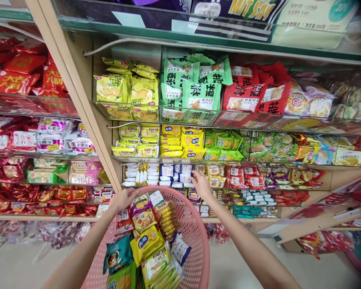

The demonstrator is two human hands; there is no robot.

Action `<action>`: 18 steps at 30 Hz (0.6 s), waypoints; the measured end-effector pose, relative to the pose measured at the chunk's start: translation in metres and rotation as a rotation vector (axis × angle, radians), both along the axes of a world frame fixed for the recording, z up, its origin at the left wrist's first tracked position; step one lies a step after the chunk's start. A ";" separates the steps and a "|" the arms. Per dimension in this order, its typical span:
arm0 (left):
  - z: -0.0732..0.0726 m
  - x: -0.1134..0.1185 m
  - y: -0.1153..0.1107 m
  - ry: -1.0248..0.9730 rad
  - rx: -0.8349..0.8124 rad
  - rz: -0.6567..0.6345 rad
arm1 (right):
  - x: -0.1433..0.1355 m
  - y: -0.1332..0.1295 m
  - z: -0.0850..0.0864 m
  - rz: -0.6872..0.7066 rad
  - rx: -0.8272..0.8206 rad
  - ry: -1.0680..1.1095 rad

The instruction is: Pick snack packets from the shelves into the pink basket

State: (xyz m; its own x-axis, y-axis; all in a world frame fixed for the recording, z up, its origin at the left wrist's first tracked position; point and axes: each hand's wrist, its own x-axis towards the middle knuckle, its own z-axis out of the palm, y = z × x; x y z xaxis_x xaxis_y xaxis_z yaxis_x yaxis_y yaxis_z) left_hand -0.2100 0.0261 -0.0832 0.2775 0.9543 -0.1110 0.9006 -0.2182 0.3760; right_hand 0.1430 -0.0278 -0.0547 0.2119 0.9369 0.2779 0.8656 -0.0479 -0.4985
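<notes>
My left hand is closed on the upper left rim of a pink perforated plastic basket. My right hand reaches into a low shelf bin, its thumb and fingers pinched at the edge of a blue-and-white snack packet. Inside the basket lie mixed wrapped snacks: a yellow packet, a teal packet, a red packet, a clear pack of brown biscuits, a white packet with dark blue ends and a yellow-green biscuit pack.
Clear-fronted shelf bins hold green packets, red packets and yellow biscuit packets above. A slanted wooden upright divides off a left rack with red packets. A thin white cable runs along the upper shelf.
</notes>
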 end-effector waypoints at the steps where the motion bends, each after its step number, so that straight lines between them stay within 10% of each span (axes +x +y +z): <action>1: 0.001 0.000 0.000 0.002 -0.004 0.003 | 0.005 0.005 -0.001 -0.016 0.002 0.005; 18: -0.002 -0.002 0.003 -0.025 -0.006 -0.007 | -0.026 0.034 0.009 -0.329 -0.214 0.110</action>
